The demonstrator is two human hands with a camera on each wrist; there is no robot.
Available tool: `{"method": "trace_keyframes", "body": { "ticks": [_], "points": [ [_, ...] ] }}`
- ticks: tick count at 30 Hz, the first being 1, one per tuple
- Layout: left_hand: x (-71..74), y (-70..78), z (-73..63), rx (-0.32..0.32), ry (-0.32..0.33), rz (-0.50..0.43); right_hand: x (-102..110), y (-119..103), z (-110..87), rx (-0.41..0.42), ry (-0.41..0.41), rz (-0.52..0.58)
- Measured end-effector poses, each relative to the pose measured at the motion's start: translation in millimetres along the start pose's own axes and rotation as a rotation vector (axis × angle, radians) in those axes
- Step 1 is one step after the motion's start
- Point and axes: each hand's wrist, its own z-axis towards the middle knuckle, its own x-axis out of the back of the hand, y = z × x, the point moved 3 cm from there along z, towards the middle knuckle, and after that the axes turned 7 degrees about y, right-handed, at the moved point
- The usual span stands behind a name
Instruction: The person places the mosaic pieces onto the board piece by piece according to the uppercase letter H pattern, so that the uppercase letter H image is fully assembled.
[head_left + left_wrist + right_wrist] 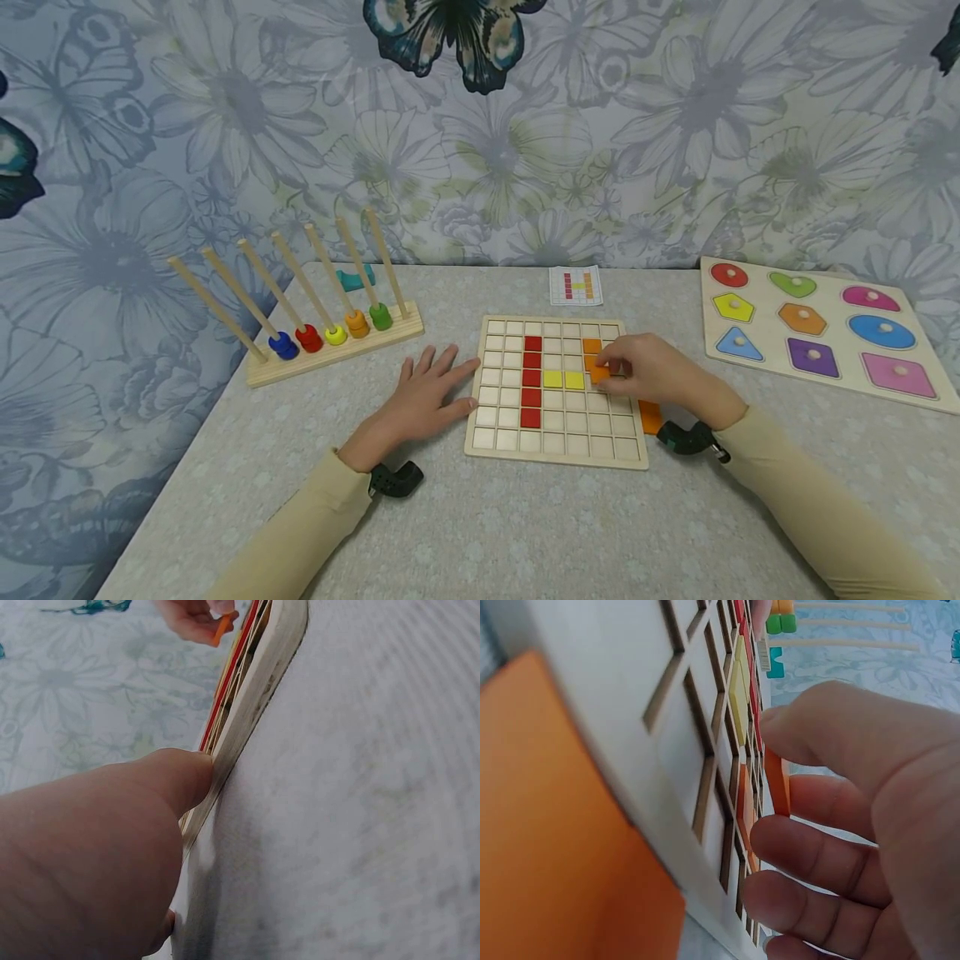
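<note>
A wooden grid board [555, 459] lies on the table, holding a column of several red tiles [532, 377], two yellow tiles [562, 380] side by side and orange tiles [592, 345] further right. My right hand [652, 371] is over the board's right part. Between its thumb and index finger it pinches an orange square tile [777, 781], tilted on edge close over the grid. My left hand [423, 400] lies spread on the table, with fingertips right at the board's left edge; its thumb [184, 776] touches the board's side.
Loose orange tiles [650, 417] lie against the board's right side, partly under my wrist. Behind the board is a small pattern card [575, 302]. A peg rack [337, 354] with colored rings stands at left, a teal piece [352, 280] behind it. A shape puzzle [757, 337] lies at right.
</note>
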Motion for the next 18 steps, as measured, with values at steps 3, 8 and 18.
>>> {"method": "trace_keyframes", "body": {
  "ticks": [3,8,18],
  "points": [
    [-0.2,0.2,0.2,0.001,-0.001,0.0,-0.9,0.7,0.1,-0.005,-0.011,0.002],
    [-0.4,0.4,0.7,0.002,-0.001,0.003,-3.1,2.7,0.1,0.0,-0.015,0.001],
    [-0.1,0.5,0.3,-0.002,0.007,0.006,-5.0,1.8,-0.1,0.017,-0.006,-0.018]
  ]
}}
